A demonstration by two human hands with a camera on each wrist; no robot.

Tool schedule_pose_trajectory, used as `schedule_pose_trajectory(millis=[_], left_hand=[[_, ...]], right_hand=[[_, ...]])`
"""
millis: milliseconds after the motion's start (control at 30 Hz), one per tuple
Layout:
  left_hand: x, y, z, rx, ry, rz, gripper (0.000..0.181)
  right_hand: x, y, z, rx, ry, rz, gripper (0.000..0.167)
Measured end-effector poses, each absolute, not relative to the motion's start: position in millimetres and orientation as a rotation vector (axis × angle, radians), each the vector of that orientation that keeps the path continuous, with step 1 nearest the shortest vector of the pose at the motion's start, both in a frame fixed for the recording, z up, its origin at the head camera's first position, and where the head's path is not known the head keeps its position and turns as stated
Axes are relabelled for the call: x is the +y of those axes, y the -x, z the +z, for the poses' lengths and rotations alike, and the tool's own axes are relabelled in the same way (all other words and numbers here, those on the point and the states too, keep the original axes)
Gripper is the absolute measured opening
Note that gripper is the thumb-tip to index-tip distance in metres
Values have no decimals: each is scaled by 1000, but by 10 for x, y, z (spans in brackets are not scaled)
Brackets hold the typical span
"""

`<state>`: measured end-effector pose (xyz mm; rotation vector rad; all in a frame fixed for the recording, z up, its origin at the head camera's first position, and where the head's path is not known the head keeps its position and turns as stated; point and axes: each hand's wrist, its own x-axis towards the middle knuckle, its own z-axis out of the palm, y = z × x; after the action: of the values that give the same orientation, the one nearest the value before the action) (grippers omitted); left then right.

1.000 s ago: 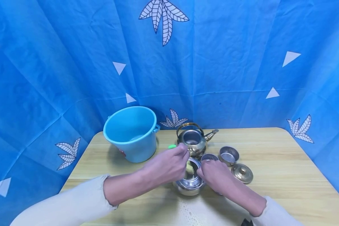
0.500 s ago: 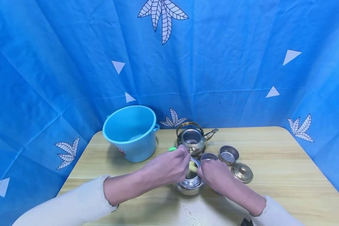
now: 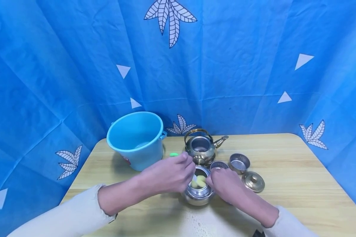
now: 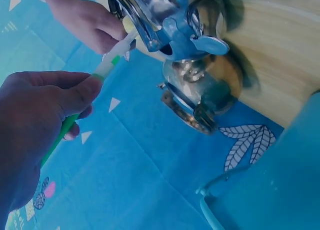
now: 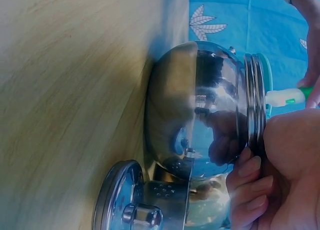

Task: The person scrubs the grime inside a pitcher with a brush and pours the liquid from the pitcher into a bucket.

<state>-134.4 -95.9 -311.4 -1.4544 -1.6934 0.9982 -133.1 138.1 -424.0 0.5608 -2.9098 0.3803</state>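
A shiny metal teapot (image 3: 197, 199) stands at the front of the group, its mouth uncovered. My left hand (image 3: 175, 173) grips the green and white handle of a sponge brush (image 4: 107, 65). The brush's pale yellow sponge head (image 3: 201, 179) sits in the teapot's mouth. At the teapot's right side, my right hand (image 3: 226, 182) holds the rim; in the right wrist view its curled fingers (image 5: 247, 172) lie just under the rim, with the thumb side over the top. How deep the sponge reaches is hidden.
A second teapot (image 3: 206, 156) with a raised handle stands behind. To the right are two metal strainer cups (image 3: 239, 163) and a knobbed lid (image 3: 253, 181). A light blue bucket (image 3: 151, 154) stands at left. Water drops wet the table (image 3: 200, 227) in front.
My left hand has shifted a little left, and the sponge head now shows more fully at the teapot's mouth. My right hand keeps its hold on the rim.
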Motion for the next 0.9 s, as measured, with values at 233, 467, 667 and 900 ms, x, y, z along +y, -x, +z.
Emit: schedule_pose_trajectory(millis=[233,467,667,900], left_hand=[[-1100,1379,-3031,-1754,1417,951,22],[-1204,1377,-2922,-1810,1391,941,31],[-1275,1380,-2890,-1828,1363,913,32],[-1348,1368,-2861,-1840,1333,896,34]], right_hand=[[1380,1326,-4247,-2886,-573,371,42],[1389,1325,-4248,-2887,-569,368,42],[1384,1325,-4251,-2889,-568,356,42],[1376,1320,-4247,-2900,-570,353,43]])
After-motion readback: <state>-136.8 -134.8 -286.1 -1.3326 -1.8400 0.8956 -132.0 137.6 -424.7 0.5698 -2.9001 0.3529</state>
